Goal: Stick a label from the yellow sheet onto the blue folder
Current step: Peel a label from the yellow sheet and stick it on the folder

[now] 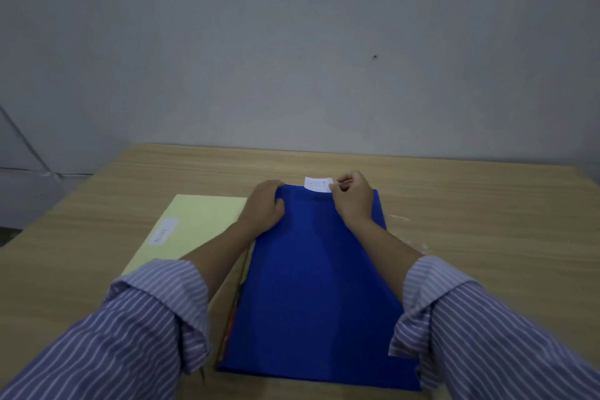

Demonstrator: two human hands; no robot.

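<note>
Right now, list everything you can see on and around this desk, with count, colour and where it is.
blue folder: one, blue, centre of the desk, lengthwise away from the person
white label: one, white, at the folder's far edge, partly overhanging it
yellow sheet: one, pale yellow, left of the folder, one label left on it
desk: one, light wood, against a grey wall
left hand: one, on the folder's far left corner
right hand: one, fingers pinching the white label's right end
</note>
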